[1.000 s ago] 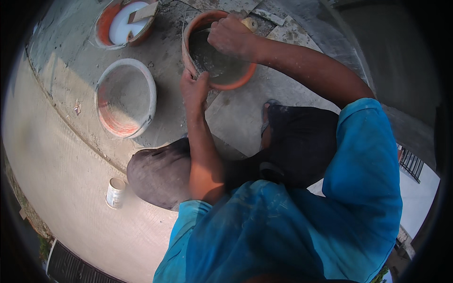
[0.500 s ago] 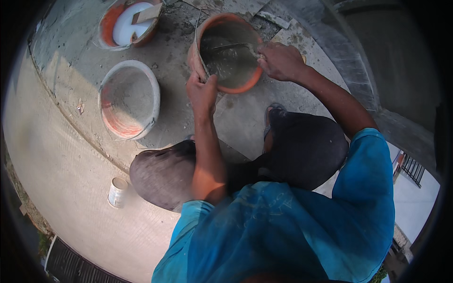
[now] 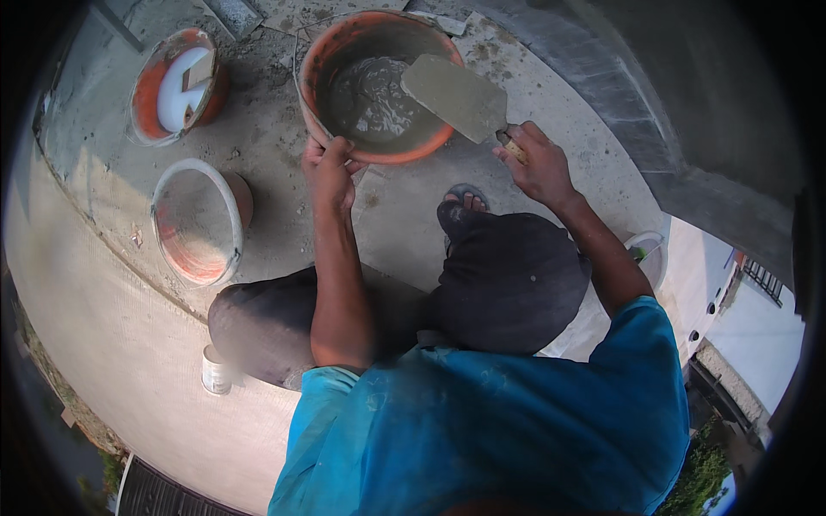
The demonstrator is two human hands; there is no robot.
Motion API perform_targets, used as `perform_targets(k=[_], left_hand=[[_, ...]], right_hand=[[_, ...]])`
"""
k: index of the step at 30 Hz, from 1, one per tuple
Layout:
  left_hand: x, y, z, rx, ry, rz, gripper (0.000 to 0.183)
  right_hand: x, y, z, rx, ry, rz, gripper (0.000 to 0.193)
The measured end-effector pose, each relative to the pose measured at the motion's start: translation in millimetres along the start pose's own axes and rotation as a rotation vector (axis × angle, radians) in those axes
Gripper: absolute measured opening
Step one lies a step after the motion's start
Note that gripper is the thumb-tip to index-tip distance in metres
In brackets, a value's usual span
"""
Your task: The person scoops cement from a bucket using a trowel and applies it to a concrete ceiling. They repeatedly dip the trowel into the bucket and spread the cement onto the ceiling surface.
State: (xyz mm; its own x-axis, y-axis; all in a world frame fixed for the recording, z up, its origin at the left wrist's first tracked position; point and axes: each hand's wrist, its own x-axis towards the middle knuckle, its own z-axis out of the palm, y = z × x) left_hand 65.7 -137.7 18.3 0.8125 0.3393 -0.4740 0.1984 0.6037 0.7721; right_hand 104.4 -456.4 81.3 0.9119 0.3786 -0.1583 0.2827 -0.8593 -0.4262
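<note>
My left hand [image 3: 330, 175] grips the near left rim of an orange bucket [image 3: 397, 157], which tilts toward me. Wet grey mortar [image 3: 375, 96] lies inside it, shiny and stirred on top. In my right hand [image 3: 535, 160] is the handle of a trowel [image 3: 458, 96]. Its broad blade, coated in grey mortar, reaches over the bucket's right rim, with the tip above the mix. Part of my left fingers is hidden behind the rim.
Left of the mortar stands an orange bucket [image 3: 148, 101] holding white liquid and a wooden piece. Nearer is another bucket [image 3: 235, 202], dusty inside. A white can [image 3: 215, 378] stands by my left knee. At the right rises a grey wall [image 3: 723, 129]; a pale bucket [image 3: 651, 258] sits behind my right arm.
The trowel has come up out of the bucket, and its blade now shows over the right rim. My right hand has drawn back toward me. The view has shifted.
</note>
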Motion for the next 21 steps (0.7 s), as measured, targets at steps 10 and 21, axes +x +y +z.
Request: perform_targets(k=[10,21], left_hand=[[24.8,-20.0,-2.1,-0.133,0.001,-0.079,0.036],[28.8,-17.8,-17.8,0.108,-0.065,-0.116,0.053]], right_hand=[[-39.2,63.0,61.8,-0.012,0.080,-0.005,0.031],[7.9,9.0,-10.2,1.096,-0.381,0.295,0.039]])
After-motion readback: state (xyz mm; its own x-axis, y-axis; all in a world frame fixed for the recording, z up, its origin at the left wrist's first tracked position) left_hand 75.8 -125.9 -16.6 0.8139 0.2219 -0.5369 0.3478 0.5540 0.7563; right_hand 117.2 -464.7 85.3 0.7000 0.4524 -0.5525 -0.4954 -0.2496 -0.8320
